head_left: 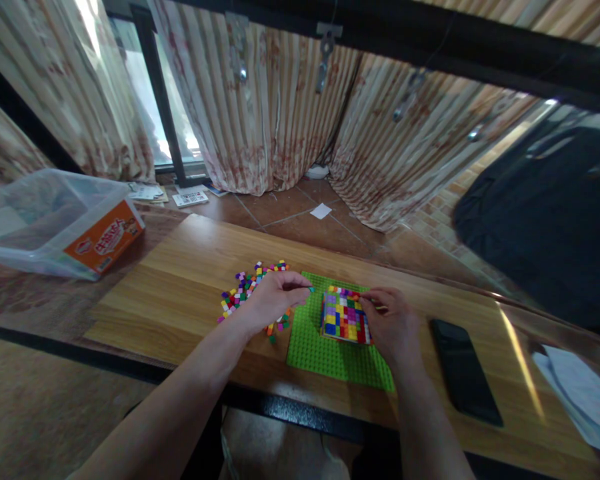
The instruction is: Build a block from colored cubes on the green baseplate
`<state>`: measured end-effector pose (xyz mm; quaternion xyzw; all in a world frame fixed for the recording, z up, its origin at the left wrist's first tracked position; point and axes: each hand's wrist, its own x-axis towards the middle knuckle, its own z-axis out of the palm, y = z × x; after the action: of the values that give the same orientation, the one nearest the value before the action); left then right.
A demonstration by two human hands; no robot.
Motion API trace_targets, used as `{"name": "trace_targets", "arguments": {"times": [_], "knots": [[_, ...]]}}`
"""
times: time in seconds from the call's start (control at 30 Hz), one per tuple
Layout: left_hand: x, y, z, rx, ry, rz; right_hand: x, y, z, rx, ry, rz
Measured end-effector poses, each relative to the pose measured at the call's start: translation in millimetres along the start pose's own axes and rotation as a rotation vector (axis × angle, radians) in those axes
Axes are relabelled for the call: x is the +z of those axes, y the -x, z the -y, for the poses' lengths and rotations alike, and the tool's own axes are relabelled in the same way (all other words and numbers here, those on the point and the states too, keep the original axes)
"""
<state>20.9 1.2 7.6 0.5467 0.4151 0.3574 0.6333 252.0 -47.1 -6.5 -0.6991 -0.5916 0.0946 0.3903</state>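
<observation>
In the head view, the brick build [341, 316] sits toward the far right part of the green baseplate [305, 350], which lies by the near edge of the desk [165, 287]; the left hand [276, 297] has thumb and forefinger closed on a small teal brick [311, 289] above the baseplate's far left corner; from those fingertips the build lies rightward and slightly toward the near edge, roughly square, with no clear long axis; the right hand [393, 323] is nearer, its curled fingertips at the build's far right corner, though whether they grip anything I cannot tell; the left forearm slants in from the near left, palm down, its hand partly covering the loose bricks [240, 291]; the right forearm rises over the near edge, back of the hand upward.
</observation>
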Motion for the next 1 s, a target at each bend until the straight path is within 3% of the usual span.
{"name": "trace_targets", "arguments": {"times": [0.47,1.0], "knots": [[-2.5,-2.5,5.6,0.044,-0.082,0.002,7.6,3.9,0.8,-0.025,0.019,-0.042],[-3.1,-0.9,2.7,0.027,-0.098,-0.01,11.5,0.7,4.8,-0.046,-0.05,0.003]]}}
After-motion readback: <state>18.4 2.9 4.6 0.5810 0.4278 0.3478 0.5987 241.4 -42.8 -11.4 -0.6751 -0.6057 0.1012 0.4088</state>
